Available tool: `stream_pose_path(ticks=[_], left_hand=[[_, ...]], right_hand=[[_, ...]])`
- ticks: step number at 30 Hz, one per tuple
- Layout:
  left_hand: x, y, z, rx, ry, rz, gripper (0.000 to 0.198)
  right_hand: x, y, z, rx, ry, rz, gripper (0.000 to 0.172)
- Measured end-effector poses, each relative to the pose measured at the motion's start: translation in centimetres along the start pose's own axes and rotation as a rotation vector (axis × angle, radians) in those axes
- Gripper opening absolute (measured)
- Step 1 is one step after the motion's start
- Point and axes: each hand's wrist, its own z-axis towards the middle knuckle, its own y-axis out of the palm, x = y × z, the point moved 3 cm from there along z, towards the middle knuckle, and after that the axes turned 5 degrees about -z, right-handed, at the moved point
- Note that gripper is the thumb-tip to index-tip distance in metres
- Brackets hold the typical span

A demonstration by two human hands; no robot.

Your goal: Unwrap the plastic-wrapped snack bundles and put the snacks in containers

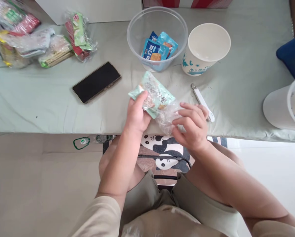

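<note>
My left hand (138, 113) grips a pale green snack packet (159, 92), thumb on top, just over the table's front edge. Clear plastic wrap (167, 118) hangs at the packet's near right end. The fingers of my right hand (192, 123) are bent together on that wrap. Just beyond the packet stands a clear round plastic bowl (131, 42) with several blue snack packets (154, 49) inside. Right of it is a white paper tub (208, 42) with a teal pattern. A white utility knife (202, 101) lies on the cloth near my right hand.
A dark phone (96, 82) lies left of the bowl. Plastic-wrapped packets (26, 39) are heaped at the far left. A white container (280, 107) and a blue item (292, 54) stand at the right. A white box (93, 10) and a red box (167, 3) line the back.
</note>
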Motion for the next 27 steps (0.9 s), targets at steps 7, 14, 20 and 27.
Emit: stream_pose_path(ticks=[7, 14, 20, 27], left_hand=[[2.7, -1.4, 0.3, 0.124, -0.046, 0.089, 0.030], [0.9, -0.4, -1.4, -0.215, -0.492, 0.160, 0.046], [-0.7, 0.3, -2.5, -0.373, -0.682, 0.175, 0.043], [-0.8, 0.7, -2.3, -0.381, -0.714, 0.180, 0.046]], right_hand=[[1.4, -1.1, -0.4, -0.048, 0.071, 0.210, 0.013], [3.6, -0.7, -0.3, -0.174, 0.162, 0.264, 0.039], [2.9, 0.0, -0.4, -0.329, 0.246, 0.236, 0.011], [2.2, 0.3, -0.6, -0.380, 0.117, 0.381, 0.027]])
